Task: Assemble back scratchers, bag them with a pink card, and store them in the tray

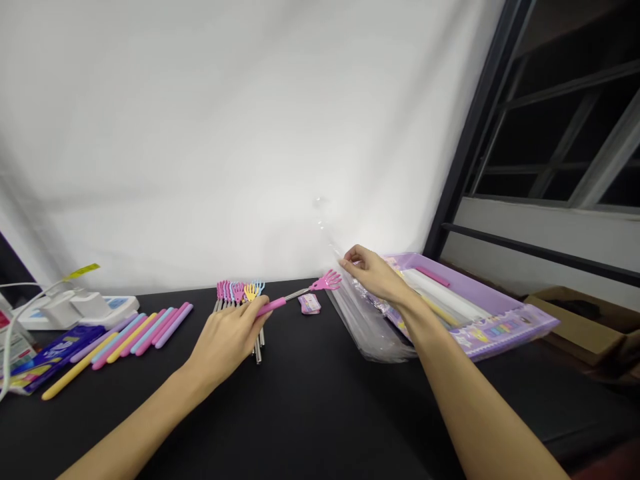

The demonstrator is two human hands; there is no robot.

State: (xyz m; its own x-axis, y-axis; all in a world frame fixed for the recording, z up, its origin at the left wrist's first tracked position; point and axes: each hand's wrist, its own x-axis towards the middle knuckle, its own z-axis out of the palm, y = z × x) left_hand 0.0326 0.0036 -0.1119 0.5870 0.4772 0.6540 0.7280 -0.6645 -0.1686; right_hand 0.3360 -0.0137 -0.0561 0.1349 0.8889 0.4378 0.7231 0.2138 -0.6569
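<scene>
My left hand (233,327) is closed round the pink handle of a back scratcher (327,280), whose pink hand-shaped head points to the right. Between the thumb and fingers of my right hand (367,270) is a clear plastic bag (325,230), pinched and raised above a stack of clear bags (367,330). Beyond my left hand lie several scratcher heads (239,291) in pink, blue and yellow on metal rods, partly hidden by the hand. A small stack of printed cards (309,305) rests on the table below the held scratcher.
Several coloured handle tubes (150,333) lie in a row at the left, beside a purple packet (55,353) and a white power strip (75,310). A purple box (500,310) with wrapped scratchers stands at the right; a cardboard box (575,327) is lower behind it.
</scene>
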